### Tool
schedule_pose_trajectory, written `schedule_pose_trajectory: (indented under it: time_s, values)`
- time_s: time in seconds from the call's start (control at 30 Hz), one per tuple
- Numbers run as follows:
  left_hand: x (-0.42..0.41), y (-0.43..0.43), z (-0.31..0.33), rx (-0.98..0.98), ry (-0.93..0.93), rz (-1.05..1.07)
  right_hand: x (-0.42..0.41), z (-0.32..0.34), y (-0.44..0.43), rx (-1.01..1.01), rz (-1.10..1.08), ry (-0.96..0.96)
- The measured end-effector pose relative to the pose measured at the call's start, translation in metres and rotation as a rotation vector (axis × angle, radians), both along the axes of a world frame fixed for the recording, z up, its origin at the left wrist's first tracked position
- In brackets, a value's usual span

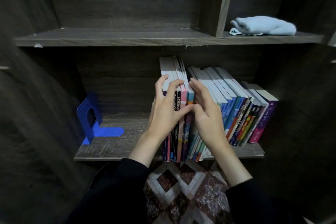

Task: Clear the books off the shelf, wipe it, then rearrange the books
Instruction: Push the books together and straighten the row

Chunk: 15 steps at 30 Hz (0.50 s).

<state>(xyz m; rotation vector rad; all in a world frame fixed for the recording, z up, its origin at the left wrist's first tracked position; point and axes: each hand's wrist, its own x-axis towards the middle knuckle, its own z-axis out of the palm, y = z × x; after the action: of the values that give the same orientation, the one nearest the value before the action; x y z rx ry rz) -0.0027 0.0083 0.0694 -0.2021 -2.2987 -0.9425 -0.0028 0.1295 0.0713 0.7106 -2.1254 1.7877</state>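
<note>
Here the left hand (163, 112) grips the upright books (178, 102) on the shelf (116, 147), while the right hand (205, 116) presses straight fingers (197, 87) between them and the leaning books (236, 107)

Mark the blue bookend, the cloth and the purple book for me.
blue bookend (89, 102): head view, upright plate, above its cutout.
cloth (263, 25): head view, middle of folded top.
purple book (263, 122): head view, spine.

Dim dark-wood cabinet (127, 5) above a patterned rug (190, 187).
</note>
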Motion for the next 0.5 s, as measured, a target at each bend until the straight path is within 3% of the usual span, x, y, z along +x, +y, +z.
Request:
schedule_pose_trajectory:
  time_s: [0.1, 0.2, 0.27, 0.33, 0.5]
  values:
    - [0.002, -0.004, -0.001, 0.041, 0.012, -0.015, -0.003, -0.005, -0.006, -0.262, 0.167, -0.263]
    - [0.004, -0.012, 0.002, 0.407, -0.059, -0.164, -0.009, -0.01, -0.011, -0.125, 0.168, -0.297]
    - [-0.001, -0.018, 0.008, 0.599, -0.163, -0.23, -0.011, -0.014, -0.014, -0.022, 0.125, -0.226]
    - [-0.011, -0.023, 0.018, 0.67, -0.288, -0.266, -0.008, -0.024, -0.021, 0.038, 0.033, -0.12]
    - [-0.036, -0.022, 0.054, 0.48, -0.477, -0.238, -0.016, -0.064, -0.041, 0.172, -0.386, 0.28]
